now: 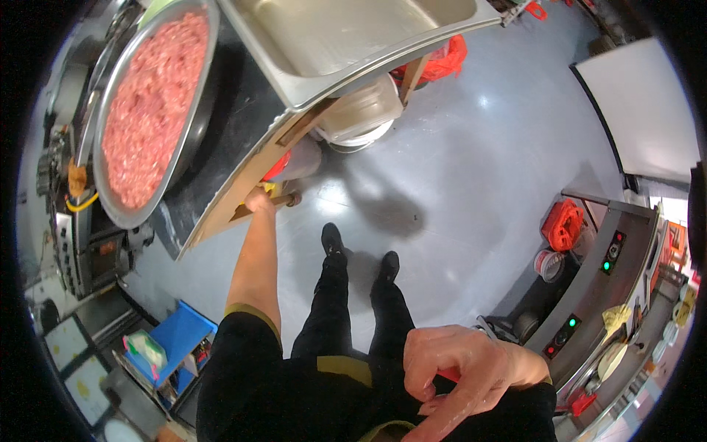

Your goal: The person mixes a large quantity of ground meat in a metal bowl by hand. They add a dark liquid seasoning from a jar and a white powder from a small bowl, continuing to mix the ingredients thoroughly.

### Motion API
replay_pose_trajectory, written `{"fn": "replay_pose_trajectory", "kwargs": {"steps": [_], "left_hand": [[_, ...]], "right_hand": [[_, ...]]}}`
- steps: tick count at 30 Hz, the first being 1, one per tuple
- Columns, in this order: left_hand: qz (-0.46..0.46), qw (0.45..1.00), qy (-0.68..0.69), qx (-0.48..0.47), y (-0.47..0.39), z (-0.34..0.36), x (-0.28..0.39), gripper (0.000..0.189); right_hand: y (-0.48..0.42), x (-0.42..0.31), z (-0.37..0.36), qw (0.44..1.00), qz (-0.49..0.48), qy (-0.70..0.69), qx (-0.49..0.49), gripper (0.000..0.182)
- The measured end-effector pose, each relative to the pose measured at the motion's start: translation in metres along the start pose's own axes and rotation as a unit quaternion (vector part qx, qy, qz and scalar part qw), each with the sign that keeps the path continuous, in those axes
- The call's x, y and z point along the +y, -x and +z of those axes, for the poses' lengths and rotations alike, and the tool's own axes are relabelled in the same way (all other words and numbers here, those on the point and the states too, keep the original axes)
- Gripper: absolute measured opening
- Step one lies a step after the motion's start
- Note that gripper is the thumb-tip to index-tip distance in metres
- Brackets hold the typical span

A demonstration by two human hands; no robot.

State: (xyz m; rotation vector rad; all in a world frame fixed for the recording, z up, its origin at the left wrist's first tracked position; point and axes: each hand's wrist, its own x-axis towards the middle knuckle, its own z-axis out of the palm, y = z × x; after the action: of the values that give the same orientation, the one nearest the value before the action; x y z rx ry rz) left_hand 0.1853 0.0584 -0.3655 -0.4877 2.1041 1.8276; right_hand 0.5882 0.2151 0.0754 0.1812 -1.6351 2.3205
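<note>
My left hand [258,200] reaches under the near edge of a dark-topped wooden table [237,105]. It is beside the table leg [287,200] and a bit of yellow material [269,188], and its fingers are mostly hidden. Close to the camera, my right hand [464,362] is raised in front of my body, wet-looking, with its fingers bent. A small red patch [450,374] shows behind the fingers; whether it is held cannot be told. On the tabletop stand a metal bowl of raw minced meat [157,110] and a rectangular steel pan [353,33].
Below the table are a white bucket with a translucent plastic container [362,108] and a red plastic bag [447,61]. At right stands a steel counter [585,293] with lit controls. A blue-topped shelf unit [182,331] and an oven [105,257] are at left.
</note>
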Motion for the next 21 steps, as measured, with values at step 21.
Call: {"fn": "replay_pose_trajectory", "kwargs": {"steps": [21], "left_hand": [[-0.098,0.969,0.036,-0.223,0.08,-0.017,-0.002,0.042]], "right_hand": [[0.037,0.077,0.012,0.85,0.33,0.071,0.404,0.02]]}}
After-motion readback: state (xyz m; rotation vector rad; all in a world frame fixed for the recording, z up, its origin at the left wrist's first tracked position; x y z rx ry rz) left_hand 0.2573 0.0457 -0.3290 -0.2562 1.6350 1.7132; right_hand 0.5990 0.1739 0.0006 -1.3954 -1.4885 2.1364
